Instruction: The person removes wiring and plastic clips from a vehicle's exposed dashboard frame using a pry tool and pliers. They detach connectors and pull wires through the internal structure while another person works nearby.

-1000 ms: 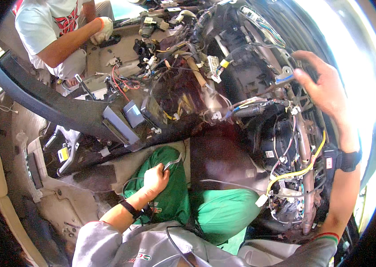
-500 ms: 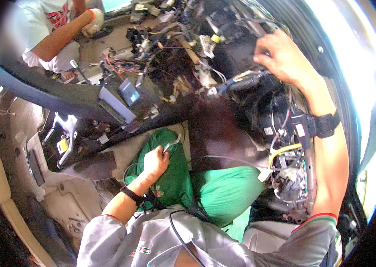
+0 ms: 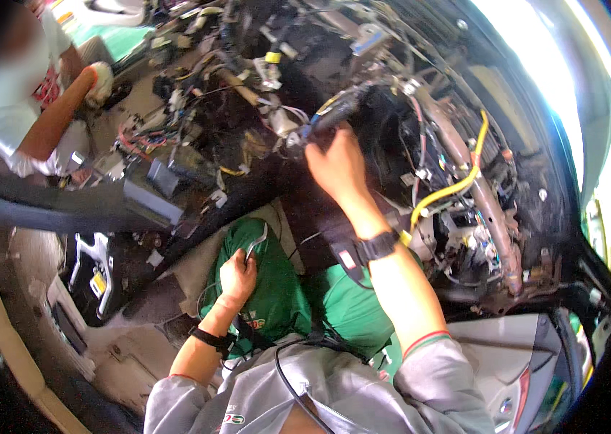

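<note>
"Head view: what changed?"
"Right hand [image 3: 342, 165] reached black-sleeved harness [image 3: 340, 108], upper centre; grip unclear."
"Meaning?"
"Work probably centres there. Left hand [image 3: 238, 276] remains closed round metal tool [image 3: 259, 241]."

A small printed badge [image 3: 233, 419] in green and red is showing on the front of the person's grey shirt [image 3: 262, 376], and a similar mark [image 3: 253, 322] is sitting on the green trousers [image 3: 269, 296], its lettering blurring too much to make out. A white label [image 3: 349, 259] with a reddish patch is facing up from the black device [image 3: 357, 276] on the right forearm [image 3: 410, 304], while a yellow-and-white sticker [image 3: 97, 284] is clinging to the silvery bracket [image 3: 108, 293]. A red design [image 3: 47, 88] is showing on a co-worker's white shirt [image 3: 9, 119]
</note>
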Demonstrator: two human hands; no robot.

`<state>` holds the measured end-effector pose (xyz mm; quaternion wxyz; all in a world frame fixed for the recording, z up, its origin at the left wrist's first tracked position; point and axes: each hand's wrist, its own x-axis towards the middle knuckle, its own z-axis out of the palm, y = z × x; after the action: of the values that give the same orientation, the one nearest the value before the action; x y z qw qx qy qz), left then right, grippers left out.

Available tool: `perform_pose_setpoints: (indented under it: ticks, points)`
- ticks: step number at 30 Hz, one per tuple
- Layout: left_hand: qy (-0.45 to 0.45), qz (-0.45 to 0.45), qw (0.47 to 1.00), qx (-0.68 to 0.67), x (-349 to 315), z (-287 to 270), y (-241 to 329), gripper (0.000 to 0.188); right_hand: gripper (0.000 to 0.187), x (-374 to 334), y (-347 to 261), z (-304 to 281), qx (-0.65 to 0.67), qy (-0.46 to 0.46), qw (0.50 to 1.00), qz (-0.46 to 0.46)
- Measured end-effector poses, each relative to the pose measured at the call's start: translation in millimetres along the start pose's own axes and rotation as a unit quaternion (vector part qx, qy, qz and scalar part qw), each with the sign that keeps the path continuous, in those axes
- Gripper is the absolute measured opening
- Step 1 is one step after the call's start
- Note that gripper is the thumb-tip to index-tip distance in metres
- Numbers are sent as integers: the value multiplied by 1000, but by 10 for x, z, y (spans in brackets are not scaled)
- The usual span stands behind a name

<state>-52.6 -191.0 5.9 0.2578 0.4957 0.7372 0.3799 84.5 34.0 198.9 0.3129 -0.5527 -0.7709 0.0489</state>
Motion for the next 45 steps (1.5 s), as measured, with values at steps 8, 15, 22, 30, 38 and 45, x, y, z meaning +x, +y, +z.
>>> perform_pose_setpoints:
  ticks: [8, 15, 22, 30, 38, 45]
  points:
    - [-16, -23, 999, 24, 5, -23, 25, 28, 35, -153, -142, 52, 62, -18, 998, -27]
    - [-8, -31, 999, 22, 4, 9, 5, 25, 57, -441, -450, 186, 241, -37, 970, -15]
    - [-2, -30, 999, 17, 12, 74, -30, 25, 57, -545, -635, 10, 422, -92, 900, 56]
    - [-34, -27, 998, 41, 44, 41, 130, 18, 61, -460, -683, -204, 562, -189, 805, 26]
    - [-29, -30, 999, -8, 42, 58, 147, 21, 77, -482, -612, -146, 595, -225, 770, 42]
    - [-13, -12, 998, 54, 2, 94, 25, 22, 76, -536, -359, 25, 555, -193, 807, 62]
